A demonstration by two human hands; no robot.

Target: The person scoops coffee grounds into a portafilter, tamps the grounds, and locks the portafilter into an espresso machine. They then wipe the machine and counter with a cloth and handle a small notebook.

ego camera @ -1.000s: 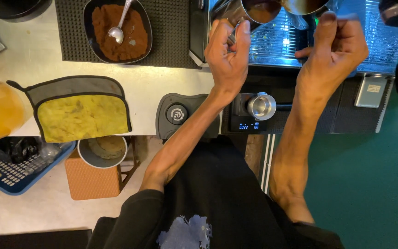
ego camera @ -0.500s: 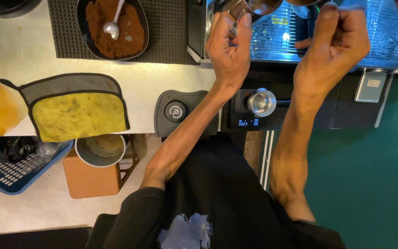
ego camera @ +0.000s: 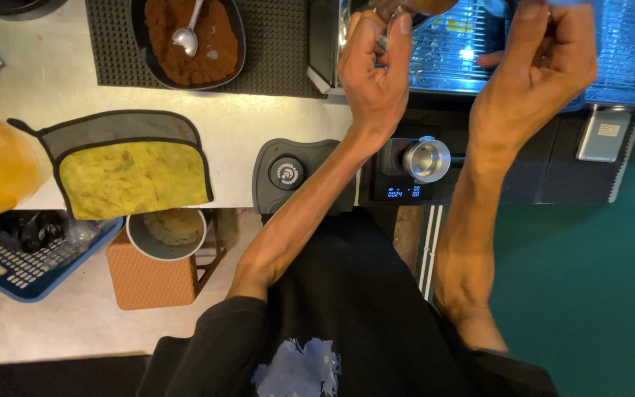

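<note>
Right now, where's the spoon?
Head view, upper left: the spoon lies in the dark bowl of brown powder on the black mat, left of both hands.

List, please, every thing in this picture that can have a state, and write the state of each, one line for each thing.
left hand: raised, fingers curled around a metal handle
right hand: raised, fingers closed on something hidden
bowl: holds brown powder
spoon: resting in the powder
scale: switched on, display lit
metal cup: upright on the scale
cloth: folded, lying flat
grey cup: upright, open
</note>
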